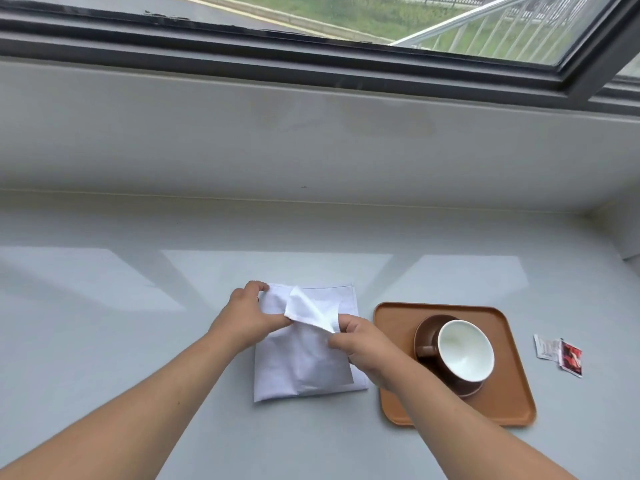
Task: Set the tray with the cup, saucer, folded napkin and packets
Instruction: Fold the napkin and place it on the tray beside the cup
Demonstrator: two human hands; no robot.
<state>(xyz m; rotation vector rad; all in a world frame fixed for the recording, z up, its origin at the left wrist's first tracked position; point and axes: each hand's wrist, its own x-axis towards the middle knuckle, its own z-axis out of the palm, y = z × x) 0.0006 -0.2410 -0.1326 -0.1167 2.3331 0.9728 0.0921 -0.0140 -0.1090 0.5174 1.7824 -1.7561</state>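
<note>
A white cloth napkin lies on the pale grey sill, partly folded. My left hand pinches its upper left part, and my right hand pinches a lifted flap near the middle. To the right sits an orange-brown tray. On it stands a brown saucer with a brown cup, white inside, handle pointing left. Two packets lie on the sill right of the tray: a white one and a red one.
A low white wall rises behind the sill, with a dark-framed window above it. A wall corner closes the right end.
</note>
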